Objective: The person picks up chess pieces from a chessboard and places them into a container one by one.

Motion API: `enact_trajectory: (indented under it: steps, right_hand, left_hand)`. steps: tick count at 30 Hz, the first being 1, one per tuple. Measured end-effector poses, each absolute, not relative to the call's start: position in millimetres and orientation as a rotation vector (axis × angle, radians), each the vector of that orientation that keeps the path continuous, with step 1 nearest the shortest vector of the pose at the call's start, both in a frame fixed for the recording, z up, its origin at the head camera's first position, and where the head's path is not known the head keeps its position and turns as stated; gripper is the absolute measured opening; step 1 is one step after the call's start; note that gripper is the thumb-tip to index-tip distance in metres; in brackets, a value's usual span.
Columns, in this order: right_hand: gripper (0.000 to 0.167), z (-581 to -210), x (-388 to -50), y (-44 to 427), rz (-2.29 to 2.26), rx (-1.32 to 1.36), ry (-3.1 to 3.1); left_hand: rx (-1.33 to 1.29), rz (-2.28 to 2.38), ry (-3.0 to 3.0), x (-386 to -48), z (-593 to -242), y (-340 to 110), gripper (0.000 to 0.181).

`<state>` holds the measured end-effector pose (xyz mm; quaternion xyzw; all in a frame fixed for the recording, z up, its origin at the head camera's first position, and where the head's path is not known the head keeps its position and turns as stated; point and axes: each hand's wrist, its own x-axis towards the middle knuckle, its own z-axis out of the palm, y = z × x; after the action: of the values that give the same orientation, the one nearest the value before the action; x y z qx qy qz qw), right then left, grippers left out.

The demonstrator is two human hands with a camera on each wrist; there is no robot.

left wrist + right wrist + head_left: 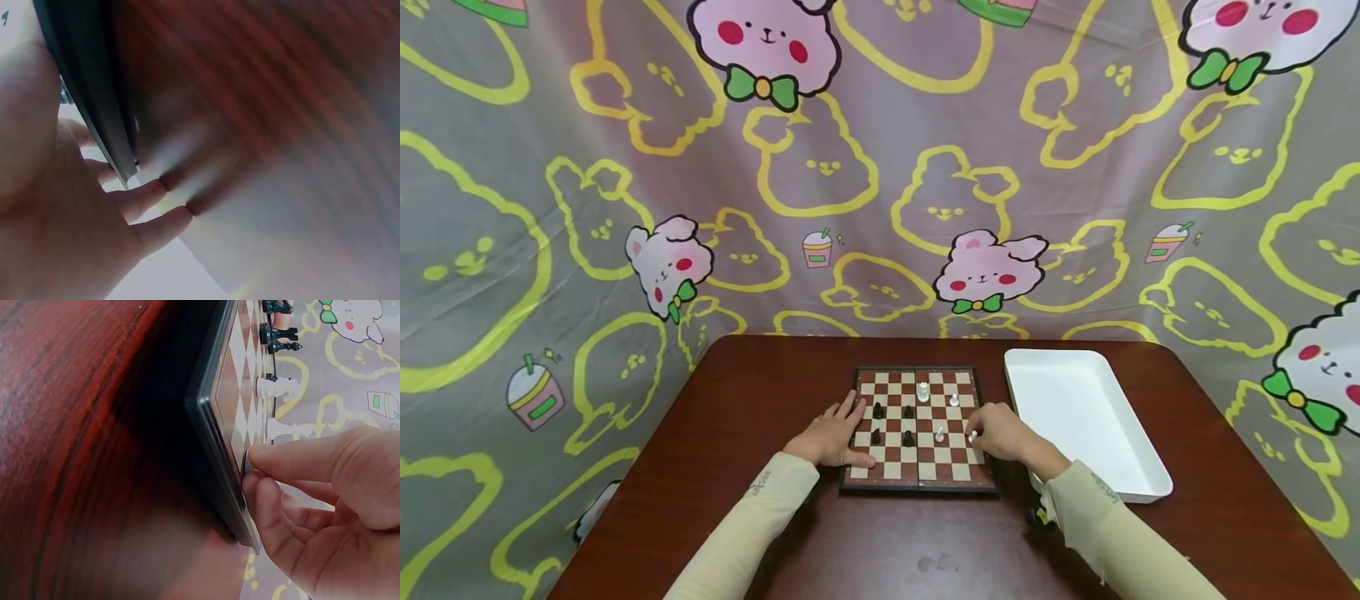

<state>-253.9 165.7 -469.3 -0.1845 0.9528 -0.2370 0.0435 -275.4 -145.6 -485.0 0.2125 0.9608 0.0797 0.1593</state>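
A folding chessboard [934,476] lies flat on the table, with several black chess pieces [909,438] on its left half. On the right half stand a tall white piece [922,392] and two smaller white ones, one near the far right [954,400], one closer [939,434]. My left hand [831,435] rests on the board's left edge, fingers spread, thumb on the squares. In the left wrist view some fingertips reach past the black board side [94,94]. At the right edge, my right hand [1002,432] pinches a small white chess piece [973,436] between thumb and finger; its kind is mostly hidden.
A white rectangular tray [1082,408] stands on the dark red-brown table [737,400], right of the board and beside my right forearm. A small dark object with a yellow-green patch [1041,515] shows under the right sleeve. A patterned cloth [880,208] hangs behind the table and at both sides.
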Motion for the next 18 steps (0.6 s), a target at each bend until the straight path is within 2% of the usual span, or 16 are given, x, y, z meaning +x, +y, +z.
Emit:
enact_trajectory:
  steps: [9, 18]
  right_hand:
    - [0.009, -461.1, -251.3, 169.9, -0.773, -0.674, 2.879]
    - [0.008, -434.6, -261.6, 182.2, -0.765, -0.767, 2.856]
  left_hand:
    - [0.619, 0.186, 2.751, -276.9, -485.1, -146.4, 0.111]
    - [0.636, 0.179, 2.755, -276.2, -486.8, -146.4, 0.111]
